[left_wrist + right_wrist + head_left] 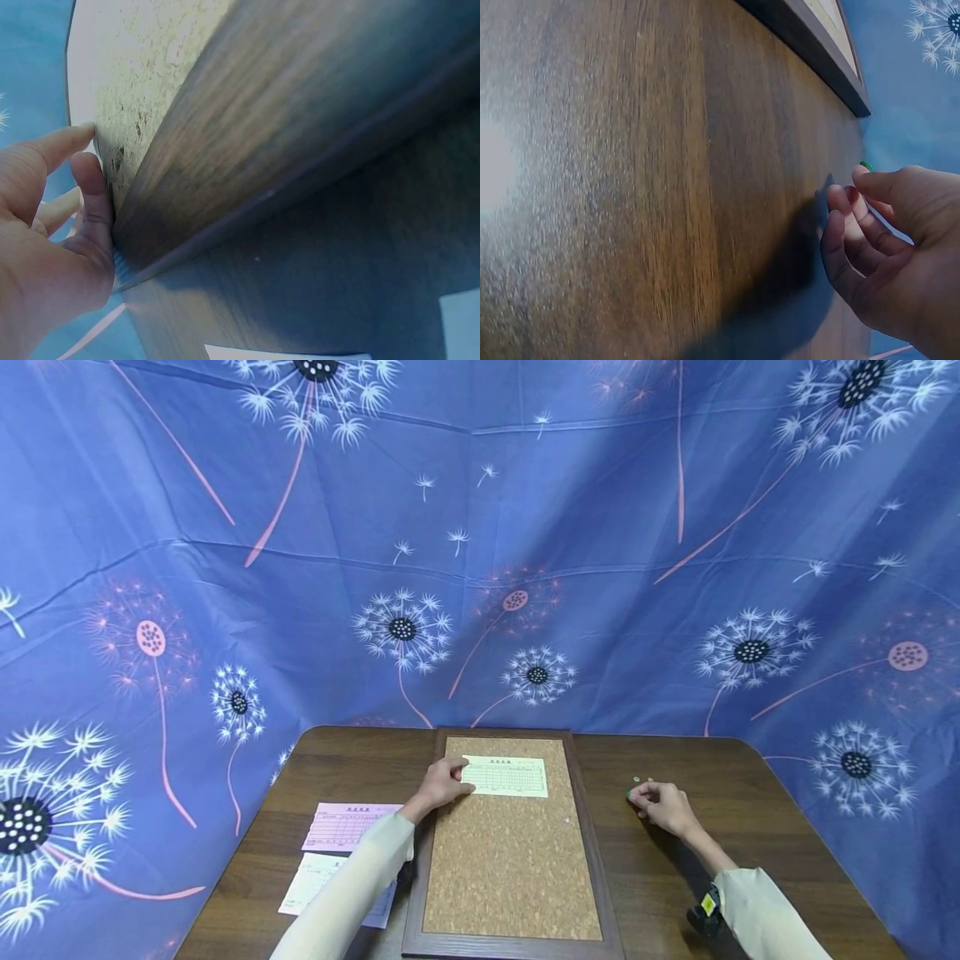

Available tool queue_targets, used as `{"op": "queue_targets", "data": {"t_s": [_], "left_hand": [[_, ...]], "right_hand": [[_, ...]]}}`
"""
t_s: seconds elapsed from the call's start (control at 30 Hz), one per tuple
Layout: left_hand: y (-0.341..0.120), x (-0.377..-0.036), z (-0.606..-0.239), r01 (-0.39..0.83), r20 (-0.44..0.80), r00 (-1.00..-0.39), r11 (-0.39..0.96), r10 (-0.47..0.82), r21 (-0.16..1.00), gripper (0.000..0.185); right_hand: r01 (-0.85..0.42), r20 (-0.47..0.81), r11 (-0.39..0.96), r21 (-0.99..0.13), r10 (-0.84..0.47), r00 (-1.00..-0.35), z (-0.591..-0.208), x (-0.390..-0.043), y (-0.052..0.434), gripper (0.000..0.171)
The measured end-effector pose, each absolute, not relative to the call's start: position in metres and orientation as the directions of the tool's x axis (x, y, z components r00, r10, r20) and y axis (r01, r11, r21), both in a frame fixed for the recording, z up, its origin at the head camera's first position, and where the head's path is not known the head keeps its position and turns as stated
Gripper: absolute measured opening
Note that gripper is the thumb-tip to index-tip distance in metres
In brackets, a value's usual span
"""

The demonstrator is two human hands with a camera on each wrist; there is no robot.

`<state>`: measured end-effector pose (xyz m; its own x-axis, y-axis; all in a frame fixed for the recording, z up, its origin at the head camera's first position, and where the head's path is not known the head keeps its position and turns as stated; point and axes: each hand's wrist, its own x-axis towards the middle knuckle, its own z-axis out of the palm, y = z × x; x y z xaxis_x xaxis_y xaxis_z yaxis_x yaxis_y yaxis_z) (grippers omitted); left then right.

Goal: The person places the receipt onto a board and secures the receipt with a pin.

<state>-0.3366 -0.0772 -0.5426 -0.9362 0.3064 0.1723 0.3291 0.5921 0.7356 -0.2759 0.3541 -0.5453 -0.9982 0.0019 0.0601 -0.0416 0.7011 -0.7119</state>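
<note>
A pale green printed form (506, 777) lies on the upper part of a framed cork board (513, 868). My left hand (442, 782) is at the form's left edge, index finger and thumb apart and touching it. In the left wrist view those fingers (64, 142) reach fairly straight over the board's frame. To the right of the board, my right hand (667, 808) pinches a small green push pin (629, 795) just above the table. Most of the push pin (866, 166) is hidden by the thumb and fingers in the right wrist view.
A pink form (345, 827) and a white form (307, 881) lie left of the board, partly under the left sleeve. One tiny pale object (637, 779) sits beside the right hand on the wooden table (705, 768). A blue patterned cloth (600, 610) hangs behind.
</note>
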Motion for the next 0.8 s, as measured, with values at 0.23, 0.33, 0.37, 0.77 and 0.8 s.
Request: {"op": "queue_targets", "data": {"t_s": [0.23, 0.33, 0.37, 0.77, 0.8], "left_hand": [[-0.075, -0.339, -0.544, 0.236, 0.086, -0.955, 0.55, 0.285, 0.801, 0.055], [-0.074, -0.339, -0.544, 0.226, 0.078, -0.957, 0.546, 0.279, 0.807, 0.056], [-0.074, -0.339, -0.544, 0.226, 0.08, -0.957, 0.546, 0.279, 0.807, 0.056], [-0.075, -0.339, -0.544, 0.218, 0.073, -0.96, 0.555, 0.271, 0.803, 0.056], [-0.074, -0.34, -0.544, 0.219, 0.075, -0.96, 0.555, 0.27, 0.803, 0.056]], "right_hand": [[-0.032, 0.032, 0.635, -0.772, -0.011, -0.999, -0.541, -0.275, 0.347, 0.021], [-0.025, 0.023, 0.611, -0.791, -0.01, -1.0, -0.541, -0.276, 0.345, 0.023], [-0.02, 0.018, 0.603, -0.797, -0.009, -1.0, -0.541, -0.277, 0.344, 0.024], [-0.022, 0.005, 0.578, -0.816, -0.031, -1.0, -0.541, -0.28, 0.333, 0.028], [-0.029, 0.011, 0.58, -0.814, -0.034, -0.999, -0.541, -0.28, 0.333, 0.028]]}}
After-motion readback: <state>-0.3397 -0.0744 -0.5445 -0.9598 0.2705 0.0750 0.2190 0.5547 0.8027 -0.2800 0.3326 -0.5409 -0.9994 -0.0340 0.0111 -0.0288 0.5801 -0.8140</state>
